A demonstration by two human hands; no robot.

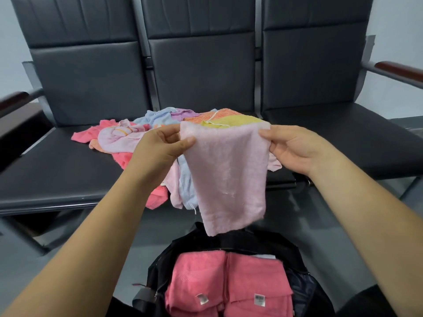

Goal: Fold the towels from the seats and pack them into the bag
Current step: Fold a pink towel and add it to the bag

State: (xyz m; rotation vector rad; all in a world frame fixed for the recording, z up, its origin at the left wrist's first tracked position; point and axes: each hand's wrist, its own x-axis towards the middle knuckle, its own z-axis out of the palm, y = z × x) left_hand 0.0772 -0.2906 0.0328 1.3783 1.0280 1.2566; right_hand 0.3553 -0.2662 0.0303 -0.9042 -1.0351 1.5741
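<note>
Both hands pinch the pale pink towel's (226, 177) top corners, left hand (160, 145) and right hand (295, 149); it hangs over the open bag (229, 245), dark seats (68, 175) beyond.

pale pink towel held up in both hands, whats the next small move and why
Probably bring the left hand over to the right hand, folding the pale pink towel in half. It hangs flat from its top corners, one pinched in each hand, above the bag, which already holds folded pink towels.
</note>
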